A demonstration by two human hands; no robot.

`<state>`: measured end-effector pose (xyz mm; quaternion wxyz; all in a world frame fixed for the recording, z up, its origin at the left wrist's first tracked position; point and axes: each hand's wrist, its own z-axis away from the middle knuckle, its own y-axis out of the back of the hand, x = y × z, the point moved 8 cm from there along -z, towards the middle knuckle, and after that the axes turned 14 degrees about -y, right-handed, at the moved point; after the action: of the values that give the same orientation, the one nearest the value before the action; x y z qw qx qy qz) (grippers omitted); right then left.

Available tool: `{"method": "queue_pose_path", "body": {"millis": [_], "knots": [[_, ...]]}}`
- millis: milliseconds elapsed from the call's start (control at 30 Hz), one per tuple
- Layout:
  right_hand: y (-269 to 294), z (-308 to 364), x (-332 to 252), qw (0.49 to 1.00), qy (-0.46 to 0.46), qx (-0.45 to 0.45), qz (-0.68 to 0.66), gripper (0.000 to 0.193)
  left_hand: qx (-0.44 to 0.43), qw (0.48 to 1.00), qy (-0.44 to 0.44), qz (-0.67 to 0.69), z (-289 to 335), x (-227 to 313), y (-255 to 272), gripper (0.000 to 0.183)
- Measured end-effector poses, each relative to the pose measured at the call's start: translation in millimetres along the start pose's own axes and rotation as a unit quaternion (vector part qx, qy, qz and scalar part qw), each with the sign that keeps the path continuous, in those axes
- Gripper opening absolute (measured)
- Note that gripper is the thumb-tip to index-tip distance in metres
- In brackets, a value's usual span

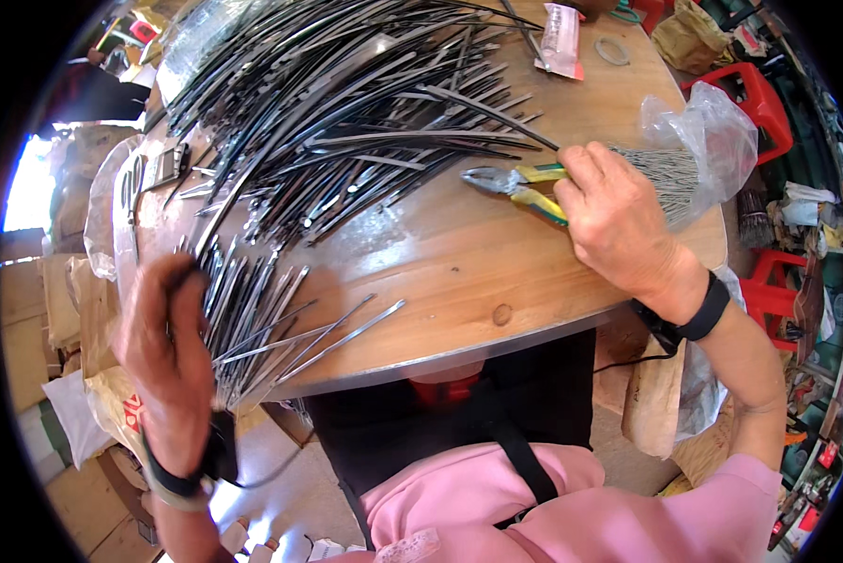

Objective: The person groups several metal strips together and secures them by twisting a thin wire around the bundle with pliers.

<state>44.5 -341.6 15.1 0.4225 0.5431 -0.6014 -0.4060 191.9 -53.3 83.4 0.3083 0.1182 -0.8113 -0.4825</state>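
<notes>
My right hand [619, 220] is closed around the yellow-and-green handles of a pair of combination pliers [501, 179] over the right half of the table. The pliers' metal jaws point left, toward a big heap of thin dark strips [346, 122]. At the table's left edge my left hand [170, 342] is smeared by motion, its fingers bent. It is right beside a smaller bunch of shiny dark strips [252, 314]. Whether a strip is between its fingers cannot be made out.
A clear plastic bag [712, 136] with thin wires [661, 178] lies beyond my right hand. Scissors [132, 178] lie at the left edge. A pink-and-white packet [560, 42] and a pale ring [613, 51] are at the back. Red stools [745, 103] stand to the right.
</notes>
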Motion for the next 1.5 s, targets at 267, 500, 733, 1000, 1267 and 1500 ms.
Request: {"method": "queue_pose_path", "body": {"millis": [267, 500, 733, 1000, 1267, 1500], "knots": [[79.1, -16.2, -17.6, 0.964, -0.189, 0.093, -0.165, 0.015, 0.097, 0.58, 0.397, 0.705, 123.9, 51.0, -90.2, 0.036], [41.9, 30.5, -15.3, 0.47, -0.286, 0.094, -0.83, 0.018, 0.032, 0.399, 0.379, 0.834, 108.2, 101.4, -145.0, 0.021], [9.5, 60.4, -31.6, 0.407, -0.32, 0.051, -0.854, 0.018, 0.057, 0.59, 0.333, 0.734, 112.0, 91.5, -149.9, 0.007], [-10.7, 81.0, -51.3, 0.453, -0.373, -0.001, -0.81, 0.017, 0.017, 0.711, 0.308, 0.632, 108.9, 91.8, -148.9, 0.007], [-27.1, 91.2, -76.2, 0.494, -0.384, -0.092, -0.775, 0.016, -0.14, 0.754, 0.28, 0.578, 109.8, 91.7, -148.9, 0.01], [-29.4, 93.3, -69.1, 0.429, -0.387, -0.092, -0.811, 0.021, -0.122, 0.7, 0.333, 0.62, 122.7, 87.1, -147.9, 0.012]]}}
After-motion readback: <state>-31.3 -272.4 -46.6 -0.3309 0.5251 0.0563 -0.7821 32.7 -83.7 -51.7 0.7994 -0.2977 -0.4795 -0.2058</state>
